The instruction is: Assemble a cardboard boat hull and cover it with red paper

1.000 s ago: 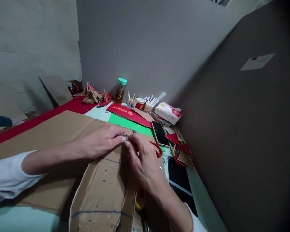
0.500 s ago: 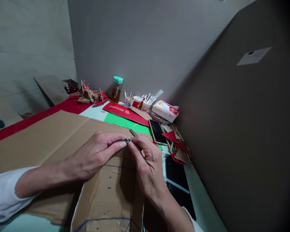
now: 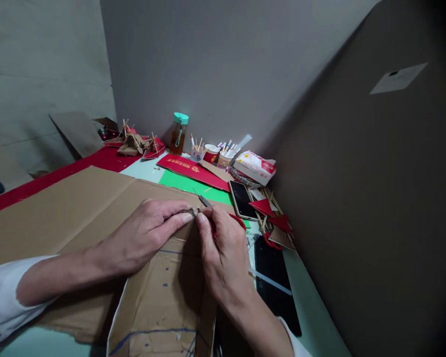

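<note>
A folded cardboard piece [image 3: 163,307] with raised sides and blue pen lines lies in front of me, its far end under my fingers. My left hand [image 3: 148,230] is closed, thumb and forefinger pinching the rough edge at that far end. Facing it, my right hand [image 3: 223,248] pinches the same spot, fingertips almost touching the left ones. A small greyish bit shows between the fingertips, too small to make out clearly. Just behind my right hand lie scissors with red handles [image 3: 239,221], partly hidden by the hand.
A large flat cardboard sheet [image 3: 85,198] spreads to the left. Beyond are a phone [image 3: 242,199], a red card strip [image 3: 193,171], a bottle [image 3: 179,134], cups of sticks and pens [image 3: 223,159] and a tissue pack [image 3: 254,167]. A black panel [image 3: 275,292] lies right, beside the wall.
My right fingertips have parted slightly from the left ones and the right hand has tilted, showing more of the red scissor handle. The view has shifted a little.
</note>
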Demonstrator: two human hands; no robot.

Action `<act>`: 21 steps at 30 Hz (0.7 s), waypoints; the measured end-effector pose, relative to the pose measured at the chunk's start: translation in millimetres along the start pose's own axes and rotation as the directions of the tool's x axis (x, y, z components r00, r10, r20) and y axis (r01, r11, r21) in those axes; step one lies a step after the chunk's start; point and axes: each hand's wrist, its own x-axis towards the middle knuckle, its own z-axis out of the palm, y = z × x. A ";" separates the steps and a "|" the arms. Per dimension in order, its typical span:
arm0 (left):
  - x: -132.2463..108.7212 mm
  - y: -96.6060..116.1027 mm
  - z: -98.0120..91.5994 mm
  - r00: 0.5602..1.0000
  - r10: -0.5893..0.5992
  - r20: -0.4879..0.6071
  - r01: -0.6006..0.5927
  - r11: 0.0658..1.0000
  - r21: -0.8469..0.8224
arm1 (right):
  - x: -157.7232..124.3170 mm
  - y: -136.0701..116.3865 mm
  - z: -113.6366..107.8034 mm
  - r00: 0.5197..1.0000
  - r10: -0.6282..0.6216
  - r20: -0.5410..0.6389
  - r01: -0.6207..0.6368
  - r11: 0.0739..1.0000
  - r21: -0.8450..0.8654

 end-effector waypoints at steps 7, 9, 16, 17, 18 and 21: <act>1.9 1.1 -1.1 0.999 -0.035 -0.001 0.035 0.999 0.019 | 1.9 -1.6 -1.6 0.998 0.055 0.007 -0.055 0.998 -0.015; 1.6 1.4 -1.1 0.999 -0.040 -0.005 0.040 0.999 0.019 | 2.5 -2.4 -2.3 0.998 0.070 0.006 -0.070 0.998 0.001; 1.6 2.1 -1.2 0.998 -0.061 0.005 0.060 0.995 0.073 | -0.9 -1.0 1.6 0.997 0.073 -0.024 -0.073 0.997 0.015; 1.9 2.0 -1.4 0.998 -0.059 0.006 0.059 0.995 0.078 | -1.3 -0.9 2.1 0.996 0.080 -0.030 -0.080 0.997 0.012; 2.2 1.8 -1.5 0.998 -0.055 0.003 0.055 0.995 0.082 | -1.4 -0.9 2.5 0.996 0.086 -0.033 -0.086 0.996 0.010; 2.6 1.1 -1.7 0.999 -0.033 -0.008 0.034 0.996 0.077 | -1.4 -2.3 2.2 0.994 0.102 -0.030 -0.101 0.995 0.017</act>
